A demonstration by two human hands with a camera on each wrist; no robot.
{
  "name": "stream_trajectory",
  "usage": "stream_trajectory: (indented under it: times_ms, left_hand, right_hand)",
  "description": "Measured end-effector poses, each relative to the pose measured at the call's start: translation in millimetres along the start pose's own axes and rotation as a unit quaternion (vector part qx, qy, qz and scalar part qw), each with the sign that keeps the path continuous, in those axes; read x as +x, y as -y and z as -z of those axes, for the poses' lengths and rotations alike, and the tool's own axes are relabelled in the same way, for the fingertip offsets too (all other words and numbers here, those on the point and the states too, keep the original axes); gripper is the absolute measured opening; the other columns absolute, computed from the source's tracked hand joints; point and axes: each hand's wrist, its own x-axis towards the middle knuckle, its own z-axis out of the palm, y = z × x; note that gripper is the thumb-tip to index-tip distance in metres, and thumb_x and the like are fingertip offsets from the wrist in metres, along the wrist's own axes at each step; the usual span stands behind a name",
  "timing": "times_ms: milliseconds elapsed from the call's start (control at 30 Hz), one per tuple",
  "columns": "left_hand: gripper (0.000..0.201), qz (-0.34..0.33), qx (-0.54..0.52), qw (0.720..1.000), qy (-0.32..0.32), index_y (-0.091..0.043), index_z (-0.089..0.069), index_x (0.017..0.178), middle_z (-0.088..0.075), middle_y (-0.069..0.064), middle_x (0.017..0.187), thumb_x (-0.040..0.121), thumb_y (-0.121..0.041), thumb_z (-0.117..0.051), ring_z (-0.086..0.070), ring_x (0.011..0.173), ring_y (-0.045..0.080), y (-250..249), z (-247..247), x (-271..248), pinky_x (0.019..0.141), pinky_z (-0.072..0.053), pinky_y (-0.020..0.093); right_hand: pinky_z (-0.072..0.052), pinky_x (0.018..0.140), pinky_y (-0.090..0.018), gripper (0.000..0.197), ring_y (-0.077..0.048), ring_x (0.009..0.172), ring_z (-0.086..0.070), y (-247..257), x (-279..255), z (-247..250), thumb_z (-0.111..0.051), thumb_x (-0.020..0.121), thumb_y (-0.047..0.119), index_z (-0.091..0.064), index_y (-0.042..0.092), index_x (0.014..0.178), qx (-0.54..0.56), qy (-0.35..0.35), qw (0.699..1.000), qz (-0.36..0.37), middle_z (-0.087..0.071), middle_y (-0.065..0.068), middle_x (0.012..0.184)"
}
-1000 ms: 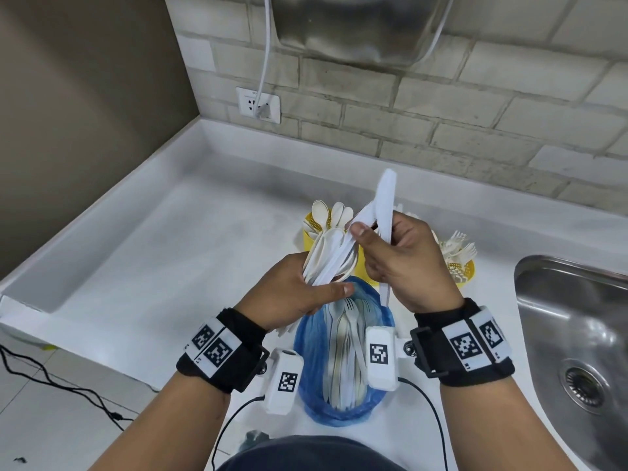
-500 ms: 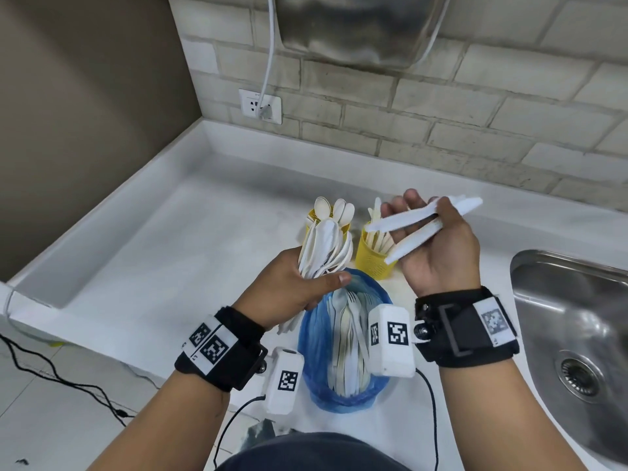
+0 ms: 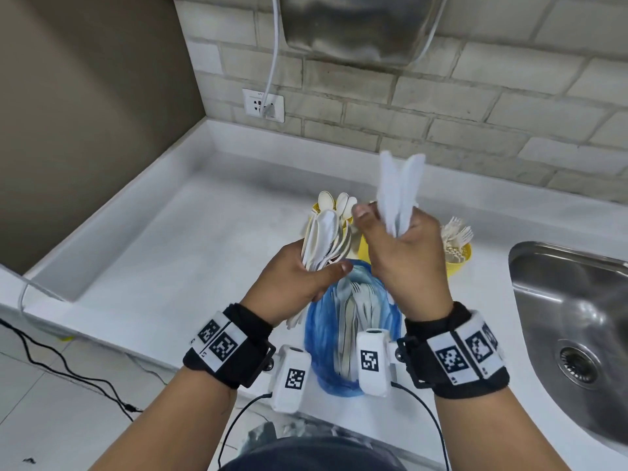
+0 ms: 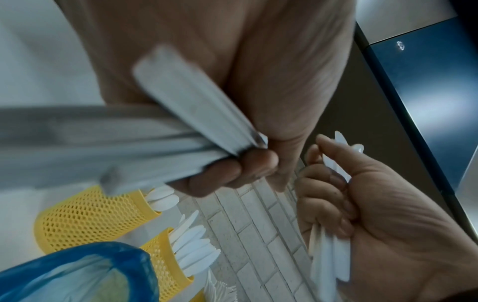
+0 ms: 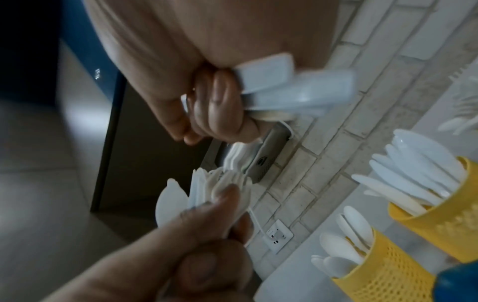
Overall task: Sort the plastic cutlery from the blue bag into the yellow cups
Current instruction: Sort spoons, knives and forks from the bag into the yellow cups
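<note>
My left hand [image 3: 316, 273] grips a bundle of white plastic cutlery [image 3: 326, 236] above the blue bag [image 3: 350, 321], which lies open on the counter with more cutlery inside. Just right of it, my right hand [image 3: 390, 229] holds two white knives [image 3: 397, 192] with their blades pointing up. Three yellow mesh cups stand behind the hands: the spoon cup [image 3: 317, 207], the middle cup [image 3: 364, 248], mostly hidden by my right hand, and the fork cup [image 3: 458, 260]. The right wrist view shows the knife handles [image 5: 297, 90] in my curled fingers and knives in the knife cup [image 5: 444, 224].
A steel sink [image 3: 571, 317] is set into the white counter [image 3: 170, 239] on the right. On the brick wall behind are a socket [image 3: 263, 105] with a white cable and a metal appliance [image 3: 356, 25]. Black cables lie on the floor at the left.
My right hand has swung the two knives from pointing right to upright and moved back toward the left hand. The left hand kept hold of its bundle in place.
</note>
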Motion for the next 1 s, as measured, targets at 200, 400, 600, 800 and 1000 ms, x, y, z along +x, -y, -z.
stream_trajectory:
  times_ms: [200, 400, 600, 800, 1000]
  left_hand:
    - [0.021, -0.047, 0.033, 0.998, -0.031, -0.033, -0.07, 0.116, -0.06, -0.02, 0.055, 0.099, -0.023, -0.065, -0.048, 0.049, 0.004, -7, -2, -8, 0.054, -0.043, 0.017]
    - [0.027, -0.055, 0.033, 0.996, -0.067, -0.039, -0.069, 0.116, -0.061, -0.023, 0.057, 0.098, -0.021, -0.062, -0.05, 0.051, 0.001, -5, 0, -10, 0.055, -0.042, 0.015]
    - [0.027, -0.074, 0.038, 0.994, -0.076, -0.047, -0.065, 0.104, -0.063, -0.028, 0.063, 0.098, -0.021, -0.063, -0.056, 0.056, -0.006, -6, -2, -11, 0.058, -0.042, 0.013]
    - [0.036, -0.086, 0.041, 0.992, -0.087, -0.043, -0.067, 0.125, -0.064, -0.032, 0.072, 0.095, -0.023, -0.064, -0.057, 0.062, -0.013, -7, -7, -13, 0.06, -0.04, 0.005]
    - [0.016, -0.08, 0.052, 0.99, -0.1, -0.041, -0.064, 0.098, -0.065, -0.03, 0.071, 0.096, -0.025, -0.067, -0.059, 0.061, -0.01, -5, -12, -14, 0.059, -0.041, 0.007]
  right_hand:
    - [-0.059, 0.066, -0.033, 0.008, -0.013, 0.065, -0.071, 1, -11, -10, -0.078, 0.089, 0.026, -0.076, 0.021, 0.083, -0.115, 0.059, 0.991, 0.016, -0.074, 0.002, 0.069]
    - [-0.056, 0.059, -0.039, 0.015, -0.018, 0.055, -0.064, -3, -14, -19, -0.075, 0.088, 0.036, -0.075, 0.021, 0.087, -0.17, 0.066, 0.982, 0.039, -0.068, -0.003, 0.061]
    - [-0.056, 0.062, -0.036, 0.014, -0.014, 0.059, -0.066, -1, -14, -21, -0.076, 0.088, 0.035, -0.076, 0.021, 0.089, -0.169, 0.048, 0.984, 0.028, -0.07, 0.001, 0.064]
    - [-0.056, 0.062, -0.034, 0.013, -0.014, 0.06, -0.067, 0, -18, -18, -0.079, 0.086, 0.032, -0.077, 0.02, 0.085, -0.15, 0.02, 0.988, 0.026, -0.07, 0.001, 0.064]
    - [-0.059, 0.071, -0.033, 0.012, -0.015, 0.066, -0.069, -3, -18, -15, -0.079, 0.086, 0.027, -0.077, 0.024, 0.098, -0.099, 0.017, 0.995, 0.01, -0.064, 0.009, 0.061]
